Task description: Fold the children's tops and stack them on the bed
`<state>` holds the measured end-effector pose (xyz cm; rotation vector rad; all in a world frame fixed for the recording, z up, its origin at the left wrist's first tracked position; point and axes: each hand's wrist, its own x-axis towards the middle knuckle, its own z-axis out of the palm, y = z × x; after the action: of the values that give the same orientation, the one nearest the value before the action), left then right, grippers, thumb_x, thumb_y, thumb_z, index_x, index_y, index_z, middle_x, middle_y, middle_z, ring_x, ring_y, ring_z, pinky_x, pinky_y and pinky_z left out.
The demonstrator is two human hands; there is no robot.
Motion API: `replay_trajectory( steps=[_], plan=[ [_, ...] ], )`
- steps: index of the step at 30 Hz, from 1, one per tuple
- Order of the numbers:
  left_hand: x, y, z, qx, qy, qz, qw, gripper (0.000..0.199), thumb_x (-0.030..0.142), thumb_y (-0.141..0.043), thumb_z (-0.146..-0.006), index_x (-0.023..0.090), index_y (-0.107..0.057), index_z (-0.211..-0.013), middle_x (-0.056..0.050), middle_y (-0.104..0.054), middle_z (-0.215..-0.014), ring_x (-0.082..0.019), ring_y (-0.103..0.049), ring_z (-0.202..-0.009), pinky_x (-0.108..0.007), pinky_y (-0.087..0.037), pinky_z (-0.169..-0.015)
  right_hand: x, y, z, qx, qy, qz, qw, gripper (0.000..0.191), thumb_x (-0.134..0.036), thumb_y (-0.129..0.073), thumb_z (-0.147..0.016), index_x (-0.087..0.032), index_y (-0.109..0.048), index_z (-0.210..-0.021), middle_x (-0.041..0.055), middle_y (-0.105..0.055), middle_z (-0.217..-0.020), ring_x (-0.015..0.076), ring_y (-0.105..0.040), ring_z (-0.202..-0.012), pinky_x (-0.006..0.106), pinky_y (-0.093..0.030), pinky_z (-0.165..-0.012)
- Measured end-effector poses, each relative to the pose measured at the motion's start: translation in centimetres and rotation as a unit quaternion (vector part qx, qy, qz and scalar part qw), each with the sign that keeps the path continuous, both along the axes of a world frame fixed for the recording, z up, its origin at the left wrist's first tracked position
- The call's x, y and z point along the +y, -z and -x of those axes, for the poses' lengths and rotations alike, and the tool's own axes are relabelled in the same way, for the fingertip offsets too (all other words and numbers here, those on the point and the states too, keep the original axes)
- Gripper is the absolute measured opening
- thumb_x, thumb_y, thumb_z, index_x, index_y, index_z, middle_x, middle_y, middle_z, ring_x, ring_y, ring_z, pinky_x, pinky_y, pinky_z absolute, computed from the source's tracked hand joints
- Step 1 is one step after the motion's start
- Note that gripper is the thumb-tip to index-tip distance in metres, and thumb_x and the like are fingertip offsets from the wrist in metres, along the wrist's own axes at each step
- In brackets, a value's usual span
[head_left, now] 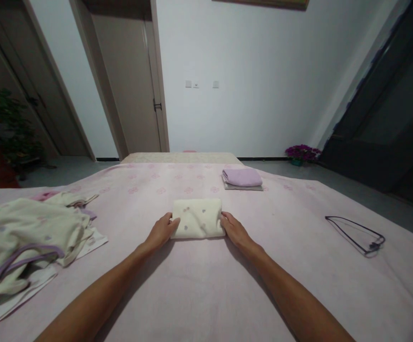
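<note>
A cream garment (197, 218) with small heart prints, folded into a flat rectangle, lies in front of me on the pink bed sheet (199, 294). My left hand (162, 230) grips its left edge, thumb on top and fingers underneath or behind. At the opposite edge, my right hand (235, 230) holds it the same way, its fingertips partly hidden by the cloth. Farther back on the sheet, to the right, sits a small stack with a folded purple cloth (242, 177) over a greyish one.
On the left lies a loose heap of cream clothes (32, 228) with purple trim. A black clothes hanger (356, 230) rests at the right. Beyond the bed are a door (124, 80), a white wall and a pot of purple flowers (302, 153).
</note>
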<state>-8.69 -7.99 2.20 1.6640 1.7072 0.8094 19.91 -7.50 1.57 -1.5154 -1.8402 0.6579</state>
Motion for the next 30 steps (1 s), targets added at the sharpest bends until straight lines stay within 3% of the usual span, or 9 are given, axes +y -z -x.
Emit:
replay_trajectory(
  steps=[4,8,11,14,18,23,27,30],
  plan=[
    [1.1,0.3,0.7,0.024,0.022,0.007,0.999,0.048,0.047,-0.053,-0.086,0.014,-0.063,-0.119,-0.015,-0.073,-0.112,-0.026,-0.069,-0.094,-0.030,-0.049,-0.073,0.5,-0.7,0.2,-0.084,0.001,0.028,0.996,0.047,-0.048,-0.049,-0.094,-0.018,-0.058,-0.130,0.0140,-0.072,-0.115,0.0255,-0.068,-0.097,0.033,-0.048,-0.078],
    [1.4,-0.4,1.5,0.068,0.018,0.019,0.997,0.049,0.048,-0.062,-0.078,0.015,-0.066,-0.114,-0.017,-0.072,-0.115,-0.031,-0.067,-0.100,-0.033,-0.047,-0.079,1.7,-1.1,0.2,-0.096,0.004,0.059,0.994,0.031,-0.040,-0.056,-0.089,-0.016,-0.069,-0.105,0.0133,-0.073,-0.102,0.0256,-0.067,-0.091,0.031,-0.045,-0.074],
    [1.7,-1.0,1.7,0.081,0.019,0.039,0.996,0.045,0.052,-0.066,-0.073,0.016,-0.069,-0.099,-0.016,-0.074,-0.107,-0.031,-0.067,-0.095,-0.033,-0.046,-0.075,2.8,-1.3,-0.3,-0.045,-0.011,0.094,0.994,0.022,-0.034,-0.065,-0.080,-0.016,-0.072,-0.091,0.0108,-0.073,-0.091,0.0238,-0.066,-0.082,0.029,-0.043,-0.066],
    [2.0,-1.2,1.7,0.070,0.031,0.072,0.994,0.039,0.053,-0.067,-0.069,0.017,-0.068,-0.084,-0.010,-0.074,-0.086,-0.027,-0.067,-0.079,-0.029,-0.043,-0.063,3.6,-1.5,-0.7,-0.019,-0.026,0.128,0.991,0.017,-0.028,-0.070,-0.073,-0.013,-0.071,-0.080,0.0074,-0.069,-0.072,0.0195,-0.062,-0.065,0.026,-0.039,-0.057],
    [2.2,-1.4,1.6,0.045,0.045,0.113,0.992,0.033,0.049,-0.071,-0.062,0.018,-0.062,-0.066,-0.002,-0.064,-0.059,-0.022,-0.061,-0.062,-0.027,-0.036,-0.053,4.1,-1.6,-1.1,0.019,-0.039,0.175,0.984,0.018,-0.022,-0.069,-0.069,-0.010,-0.070,-0.083,0.0019,-0.063,-0.062,0.0121,-0.051,-0.051,0.024,-0.033,-0.049],
    [1.2,-2.1,1.2,-0.017,0.079,0.120,0.990,0.031,0.040,-0.072,-0.061,0.016,-0.065,-0.080,-0.003,-0.068,-0.068,-0.023,-0.063,-0.069,-0.027,-0.042,-0.056,3.8,-2.0,-1.3,0.048,-0.067,0.230,0.970,0.008,-0.018,-0.067,-0.063,-0.014,-0.062,-0.067,-0.0045,-0.050,-0.047,0.0080,-0.040,-0.042,0.022,-0.024,-0.044],
    [0.0,-2.6,1.0,-0.148,0.164,0.042,0.974,0.041,0.032,-0.070,-0.065,0.014,-0.063,-0.102,-0.006,-0.072,-0.092,-0.024,-0.066,-0.085,-0.029,-0.049,-0.070,2.7,-2.4,-1.4,0.075,-0.089,0.239,0.964,0.011,-0.016,-0.064,-0.061,-0.014,-0.061,-0.071,-0.0032,-0.053,-0.052,0.0088,-0.043,-0.045,0.021,-0.028,-0.044],
    [-0.7,-2.7,1.4,-0.078,0.153,-0.134,0.976,0.032,0.028,-0.068,-0.075,0.016,-0.061,-0.103,-0.005,-0.069,-0.094,-0.020,-0.063,-0.082,-0.029,-0.050,-0.073,1.8,-2.4,-1.5,0.121,-0.103,0.151,0.976,0.024,-0.016,-0.064,-0.062,-0.015,-0.062,-0.086,-0.0005,-0.060,-0.069,0.0123,-0.052,-0.056,0.022,-0.037,-0.050]
  ],
)
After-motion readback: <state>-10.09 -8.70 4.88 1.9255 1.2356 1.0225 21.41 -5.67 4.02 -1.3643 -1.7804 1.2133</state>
